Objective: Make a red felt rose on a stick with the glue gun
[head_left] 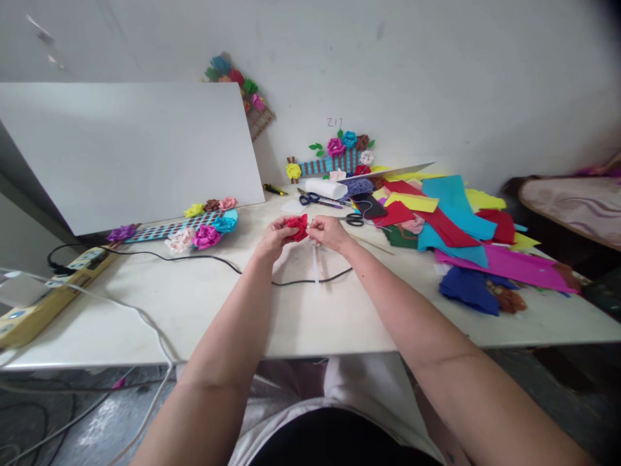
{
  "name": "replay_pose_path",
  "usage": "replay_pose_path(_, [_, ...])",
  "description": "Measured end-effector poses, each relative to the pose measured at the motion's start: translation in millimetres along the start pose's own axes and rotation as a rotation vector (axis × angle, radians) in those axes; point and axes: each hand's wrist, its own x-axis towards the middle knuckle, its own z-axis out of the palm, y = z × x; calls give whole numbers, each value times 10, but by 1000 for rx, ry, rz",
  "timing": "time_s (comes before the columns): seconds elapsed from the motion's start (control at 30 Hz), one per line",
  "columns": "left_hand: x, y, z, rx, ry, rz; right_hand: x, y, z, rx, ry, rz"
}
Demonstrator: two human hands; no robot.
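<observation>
A red crepe-paper flower (297, 228) is pinched between the thumb and fingers of my left hand (276, 237), above the middle of the table. Close against the flower's right side, my right hand (328, 233) has its fingertips pressed together. From below those fingertips hangs a narrow white strip (315, 264), reaching down toward the black cable. What exactly lies between the right fingertips is partly hidden. Black-handled scissors (354, 219) lie just beyond my right hand, and a thin wooden stick (373, 244) rests beside my right wrist.
Coloured crepe paper (456, 220) is heaped on the right. Left lies a flowered paper-craft piece (169, 228) near a power strip (53, 301). A black cable (233, 266) crosses the table (330, 330). Behind are a white roll (326, 188), blue-handled scissors (310, 199) and a cutter (275, 189).
</observation>
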Motion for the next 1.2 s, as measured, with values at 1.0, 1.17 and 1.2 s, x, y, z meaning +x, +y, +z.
replay_pose_path(1.0, [-20,17,35,79,-134,-31,19,-77,-50,75,148,41])
replay_pose_path(1.17, [-26,19,39,57,-126,-23,16,-110,-35,116,133,73])
replay_pose_path(1.2, [-30,21,40,52,-133,-24,21,-108,-33,110,131,67])
